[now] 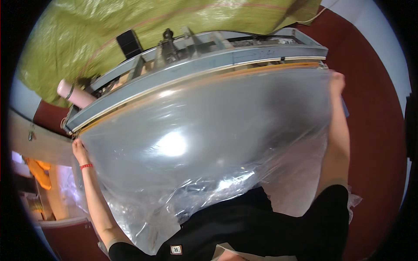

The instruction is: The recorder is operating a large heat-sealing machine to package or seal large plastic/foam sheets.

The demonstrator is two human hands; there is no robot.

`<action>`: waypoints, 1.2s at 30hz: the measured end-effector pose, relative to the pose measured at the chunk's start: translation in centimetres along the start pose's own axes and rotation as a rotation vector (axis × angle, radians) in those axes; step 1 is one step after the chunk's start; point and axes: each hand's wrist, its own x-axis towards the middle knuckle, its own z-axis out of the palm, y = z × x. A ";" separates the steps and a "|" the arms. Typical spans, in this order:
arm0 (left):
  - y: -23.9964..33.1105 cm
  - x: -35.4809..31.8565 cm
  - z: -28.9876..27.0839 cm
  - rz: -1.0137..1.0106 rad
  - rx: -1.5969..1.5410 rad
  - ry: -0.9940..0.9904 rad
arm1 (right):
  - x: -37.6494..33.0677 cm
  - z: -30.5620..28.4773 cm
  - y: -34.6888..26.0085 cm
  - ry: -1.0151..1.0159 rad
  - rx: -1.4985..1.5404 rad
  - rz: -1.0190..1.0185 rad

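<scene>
A wide sheet of clear plastic film (209,117) is stretched between my two hands, its far edge along the orange strip (278,67) of a long grey metal frame (187,69). My left hand (79,151), with a red band at the wrist, pinches the film's left corner close to the frame's left end. At the frame's right end, my right hand (337,82) grips the right corner with closed fingers. Between the hands the film lies fairly smooth and shiny, and toward my body it hangs in loose wrinkles.
Yellow-green woven sheeting (174,17) covers the area behind the frame. A pink bottle (76,93) rests by the frame's left end, and a black phone-like slab (129,44) leans behind it. Orange items (41,174) lie at far left. Dark red floor (374,130) shows at right.
</scene>
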 end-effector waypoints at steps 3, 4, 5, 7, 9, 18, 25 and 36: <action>-5.3 1.1 1.8 -0.022 -0.015 0.026 | -3.6 2.8 -2.7 -0.035 0.325 -0.004; -6.9 2.3 0.7 0.019 -0.079 0.023 | -4.0 3.5 -4.9 -0.123 0.451 0.161; -7.9 3.4 0.6 0.017 -0.086 0.017 | -4.0 4.0 -6.1 -0.143 0.548 0.182; -8.7 5.1 1.3 0.069 -0.190 0.038 | -3.7 4.6 -7.0 -0.152 0.634 0.205; -8.5 5.5 2.6 0.046 -0.224 0.008 | -3.5 4.8 -7.4 -0.145 0.641 0.238; -9.3 6.6 1.2 0.050 -0.215 0.042 | -3.2 5.5 -7.4 -0.085 0.650 0.353; -7.4 5.7 2.3 -0.158 -0.301 0.111 | -1.0 2.1 -9.5 -0.169 0.718 0.451; 2.4 -1.1 -0.5 0.067 0.008 -0.327 | -3.0 -6.3 -10.3 -0.364 0.726 0.347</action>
